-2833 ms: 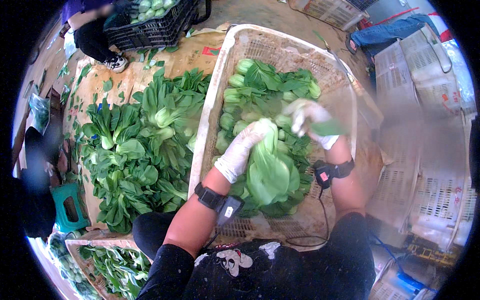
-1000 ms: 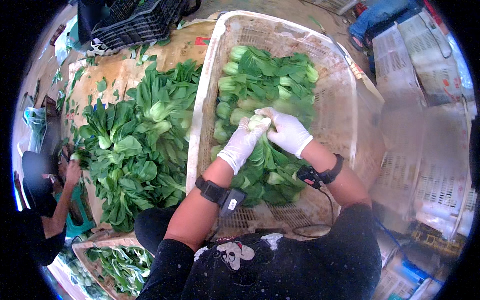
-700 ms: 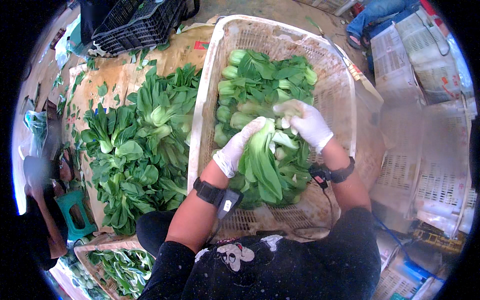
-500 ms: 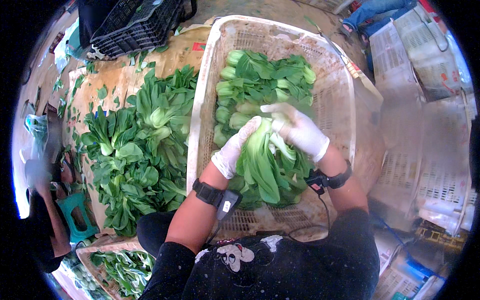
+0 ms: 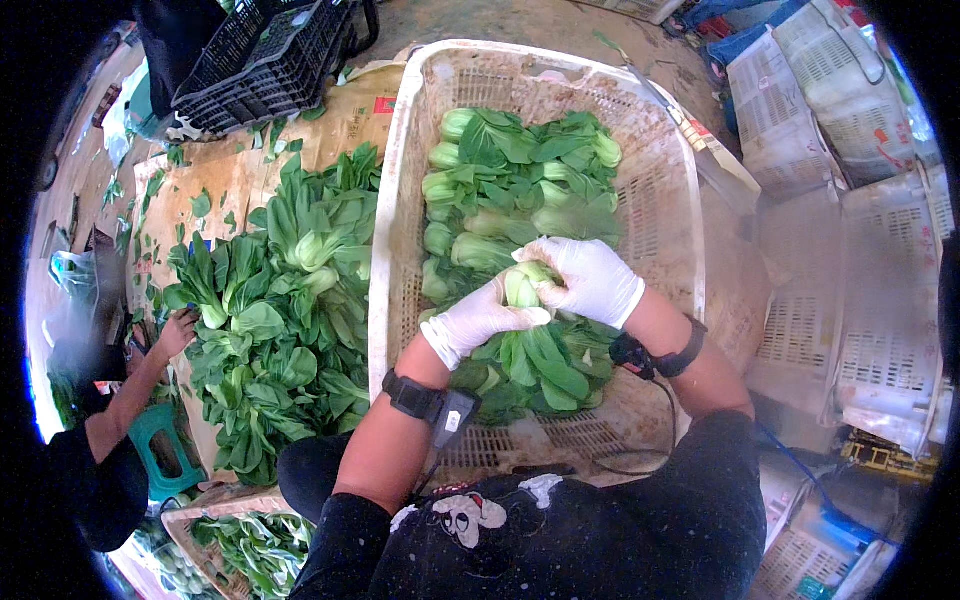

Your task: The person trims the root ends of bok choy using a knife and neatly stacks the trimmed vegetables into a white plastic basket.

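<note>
Over the near half of a white plastic crate (image 5: 385, 300), both my hands, in white gloves, grip one head of bok choy (image 5: 527, 287). Its pale base points up and away from me, and the leaves hang down toward me. My left hand (image 5: 482, 318) closes around the stalk from the left, thumb across the front. Around the base from the right, my right hand (image 5: 590, 278) is closed, with the fingers at the top. Rows of bok choy heads (image 5: 490, 170) lie in the far part of the crate; more leaves show beneath my hands.
Left of the crate, a big pile of bok choy (image 5: 290, 330) lies on brown cardboard. Another person's hand (image 5: 178, 332) touches its left edge. A black crate (image 5: 265, 70) stands far left, a green stool (image 5: 160, 455) near left. White crates (image 5: 800, 90) are stacked at right.
My hands have turned the bok choy so its base now shows between my fingers, and my right hand has come lower. At left, another person's hand has reached the pile.
</note>
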`<state>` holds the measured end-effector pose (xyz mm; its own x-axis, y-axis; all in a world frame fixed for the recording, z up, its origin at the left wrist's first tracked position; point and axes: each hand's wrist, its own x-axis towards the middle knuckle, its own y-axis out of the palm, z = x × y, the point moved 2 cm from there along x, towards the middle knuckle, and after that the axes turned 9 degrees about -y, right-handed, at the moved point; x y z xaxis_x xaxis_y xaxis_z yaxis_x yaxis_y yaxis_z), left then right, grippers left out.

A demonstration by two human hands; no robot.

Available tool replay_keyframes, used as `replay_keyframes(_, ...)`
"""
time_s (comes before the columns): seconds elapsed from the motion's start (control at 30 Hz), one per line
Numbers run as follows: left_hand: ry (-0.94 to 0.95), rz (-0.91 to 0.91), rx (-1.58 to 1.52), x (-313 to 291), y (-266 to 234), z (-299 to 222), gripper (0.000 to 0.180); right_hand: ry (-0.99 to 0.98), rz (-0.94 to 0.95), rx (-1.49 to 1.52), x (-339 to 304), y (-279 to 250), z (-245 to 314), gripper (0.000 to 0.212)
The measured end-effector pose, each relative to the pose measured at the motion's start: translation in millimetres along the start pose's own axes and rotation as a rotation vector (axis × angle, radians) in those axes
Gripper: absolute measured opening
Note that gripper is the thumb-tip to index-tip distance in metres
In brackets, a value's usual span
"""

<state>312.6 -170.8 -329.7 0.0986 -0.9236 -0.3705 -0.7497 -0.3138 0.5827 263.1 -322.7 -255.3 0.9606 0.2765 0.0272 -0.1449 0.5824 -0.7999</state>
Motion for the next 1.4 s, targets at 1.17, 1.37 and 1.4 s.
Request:
replay_keyframes(1.17, 0.163, 0.080, -0.035, 2.1, 10.0, 4.9, 0.045, 0.373, -0.761, 1.259, -34.0, 45.6, -37.3, 0.022)
replay_keyframes(1.37, 0.335, -0.277, -0.102, -5.5, 6.4, -5.4, 0.045, 0.352, -1.295, 1.104, 11.0, -50.4, -11.0, 0.030)
replay_keyframes(1.4, 0.390, -0.375, -0.210, -4.4, -8.2, 8.6, 0.049, 0.134, -1.266, 1.215, 38.5, -56.2, 5.7, 0.029)
